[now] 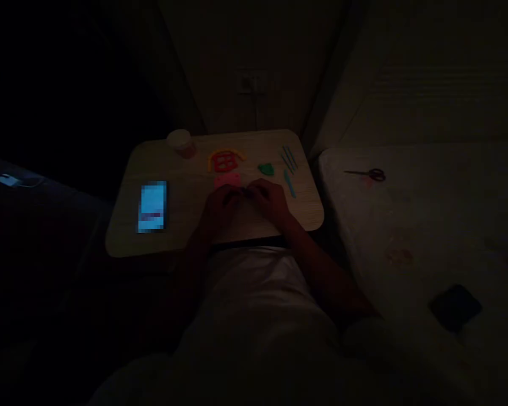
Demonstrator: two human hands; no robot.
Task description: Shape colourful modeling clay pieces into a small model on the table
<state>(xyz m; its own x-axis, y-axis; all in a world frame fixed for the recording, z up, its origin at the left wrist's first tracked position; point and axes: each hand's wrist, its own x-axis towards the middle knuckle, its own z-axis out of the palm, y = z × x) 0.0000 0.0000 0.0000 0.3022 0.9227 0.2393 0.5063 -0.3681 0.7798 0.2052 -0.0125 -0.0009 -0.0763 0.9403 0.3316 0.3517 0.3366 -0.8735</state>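
In dim light my left hand [222,200] and my right hand [267,197] meet over the front middle of a small table [186,225]. Their fingers are curled and pinched together at a small dark spot; whatever they hold is too dark to name. Just beyond my left hand lies a flat pink piece [227,180]. Behind that is a red window-like shape [226,162] with a yellow-orange strip [239,154] curving round its top. A green lump [266,168] sits past my right hand. Farther right are a blue modelling knife [289,184] and several thin sticks [288,159].
A lit phone [152,206] lies at the table's left. Near the back left edge stands a cup-like tub [181,144]. On the pale surface to the right are scissors [366,173] and a dark object [456,307]. A wall socket [249,83] has a cable plugged in.
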